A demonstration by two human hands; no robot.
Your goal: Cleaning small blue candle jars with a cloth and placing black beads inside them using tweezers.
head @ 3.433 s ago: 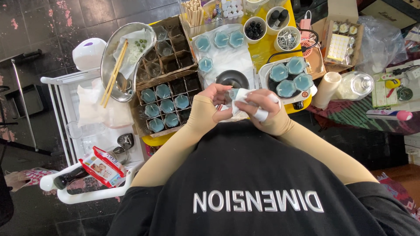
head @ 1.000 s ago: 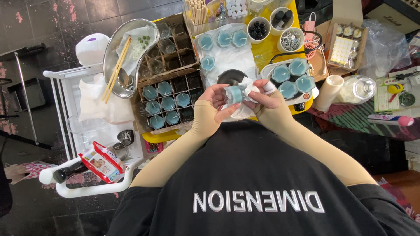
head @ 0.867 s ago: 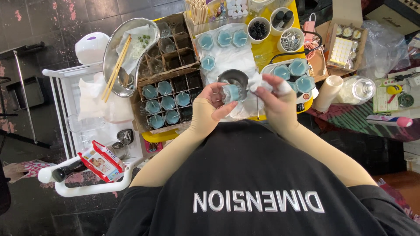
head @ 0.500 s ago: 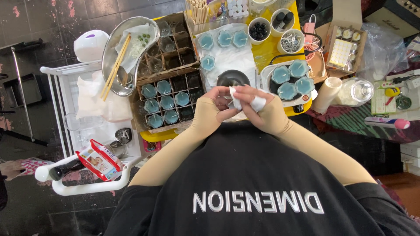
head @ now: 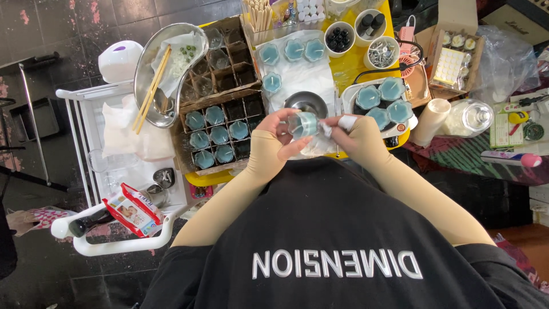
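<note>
Glass candle cup [head: 303, 123] in left grip [head: 278, 140]

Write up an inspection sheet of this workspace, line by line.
Surface: yellow table, crowded.
Job's things: small glass candle with blue wax; white cloth.
Clutter: divided cardboard box of blue candles, white tray with more, metal bowl holding wooden sticks.
Hands: left hand holds the candle; right hand holds the cloth against it.
Cables: black cable near a pink device.
Surroundings: white cart, dark tiled floor.
</note>
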